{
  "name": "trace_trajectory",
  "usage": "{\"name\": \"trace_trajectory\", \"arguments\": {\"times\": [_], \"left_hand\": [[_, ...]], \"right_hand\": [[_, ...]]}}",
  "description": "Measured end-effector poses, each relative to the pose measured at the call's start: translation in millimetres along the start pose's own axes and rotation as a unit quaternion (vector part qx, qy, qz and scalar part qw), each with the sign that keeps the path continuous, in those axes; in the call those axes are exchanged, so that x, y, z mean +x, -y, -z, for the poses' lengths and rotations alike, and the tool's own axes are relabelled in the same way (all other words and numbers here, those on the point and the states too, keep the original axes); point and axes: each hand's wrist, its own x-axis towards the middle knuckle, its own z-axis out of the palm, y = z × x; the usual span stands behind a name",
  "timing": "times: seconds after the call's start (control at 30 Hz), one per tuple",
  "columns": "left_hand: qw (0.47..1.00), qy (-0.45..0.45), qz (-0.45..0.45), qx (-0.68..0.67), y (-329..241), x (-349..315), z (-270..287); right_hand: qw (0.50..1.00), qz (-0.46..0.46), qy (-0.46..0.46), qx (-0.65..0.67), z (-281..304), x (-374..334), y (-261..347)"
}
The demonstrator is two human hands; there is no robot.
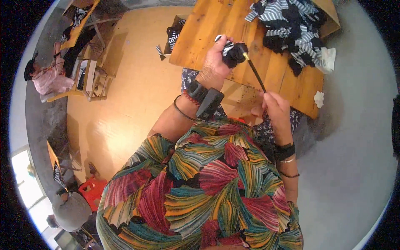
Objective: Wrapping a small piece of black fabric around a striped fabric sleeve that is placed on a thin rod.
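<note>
My left hand (216, 60) is raised over the near left edge of the wooden table, closed on a bunched black-and-white striped knit piece (229, 56). Whether it is a sock or a glove I cannot tell. A thin black rod with a brass-coloured collar (255, 74) slants from that bundle down to my right hand (275, 106), whose fingers are closed round its lower end. The rod's far tip meets the black part of the bundle, where the contact is partly hidden. A heap of similar striped knit pieces (283, 33) lies at the far right of the table.
The wooden table (202, 31) spreads out ahead of me. Behind the heap stands a cardboard box (329, 18); a white scrap (319, 99) is at the right edge. Left of the table sits another box (180, 21). Two people (52, 79) work at the far left, near a red stool (92, 192).
</note>
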Motion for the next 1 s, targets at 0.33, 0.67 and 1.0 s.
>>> {"name": "trace_trajectory", "arguments": {"times": [0.33,0.67,1.0], "left_hand": [[0.998,0.047,0.001,-0.048,0,-1,-4],[0.998,0.016,0.062,-0.01,8,-9,-11],[0.996,0.012,-0.028,0.082,25,-10,-20]], "right_hand": [[0.995,0.035,0.027,-0.094,2,4,-18],[0.996,0.023,0.057,-0.064,0,20,-46],[0.993,-0.101,0.024,0.048,-25,17,-10]]}}
